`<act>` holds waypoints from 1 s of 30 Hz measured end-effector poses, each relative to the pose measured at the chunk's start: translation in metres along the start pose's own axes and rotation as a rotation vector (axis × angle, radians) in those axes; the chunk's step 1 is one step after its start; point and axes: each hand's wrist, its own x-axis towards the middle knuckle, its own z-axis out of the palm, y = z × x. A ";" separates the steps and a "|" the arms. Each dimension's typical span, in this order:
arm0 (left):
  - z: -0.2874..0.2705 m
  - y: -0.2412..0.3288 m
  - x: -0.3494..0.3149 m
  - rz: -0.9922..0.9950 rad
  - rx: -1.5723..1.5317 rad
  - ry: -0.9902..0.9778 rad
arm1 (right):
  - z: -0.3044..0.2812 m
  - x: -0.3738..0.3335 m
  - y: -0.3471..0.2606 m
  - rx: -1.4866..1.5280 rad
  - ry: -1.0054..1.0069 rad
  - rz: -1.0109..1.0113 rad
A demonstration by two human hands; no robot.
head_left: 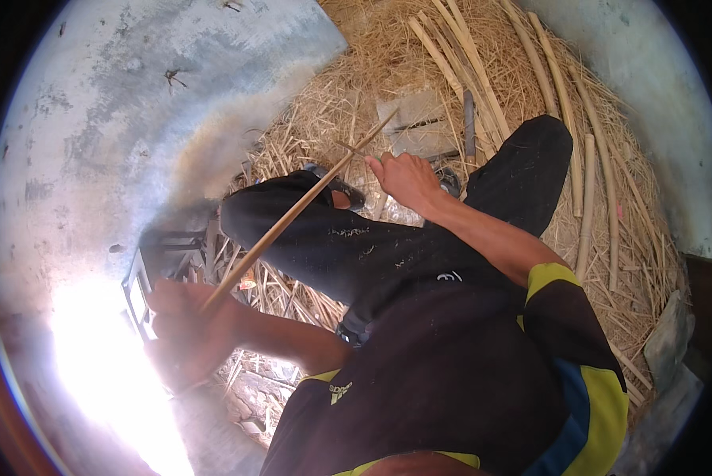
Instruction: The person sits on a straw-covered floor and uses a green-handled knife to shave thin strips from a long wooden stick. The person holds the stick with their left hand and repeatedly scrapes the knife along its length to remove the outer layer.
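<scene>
A long, slender bamboo strip (281, 226) runs slantwise from the lower left up toward the middle. My left hand (193, 329), partly blurred and washed out by glare, is closed round its near end. Beyond my knees, my right hand (407, 182) is closed on a small knife (350, 148), whose narrow blade points left and crosses the strip close to its far tip. Most of the knife's handle is hidden by the fingers. The strip passes above my dark-trousered left leg.
Straw-like shavings (356, 95) cover the floor. Several long bamboo poles (566, 111) lie at the right, and split lengths (471, 59) lie at the far side. A flat stone slab (419, 119) sits ahead of my feet. A pale, stained wall (94, 159) stands at the left, with bright glare below.
</scene>
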 end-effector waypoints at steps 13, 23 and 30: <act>-0.013 0.002 0.001 -0.037 -0.012 -0.104 | 0.046 0.042 0.064 -0.229 -0.088 0.033; 0.004 -0.002 0.028 0.036 0.087 0.250 | 0.035 0.091 0.163 -0.057 -0.033 0.263; 0.039 -0.005 0.008 0.167 0.521 0.151 | -0.081 -0.017 -0.078 0.566 -0.233 -0.254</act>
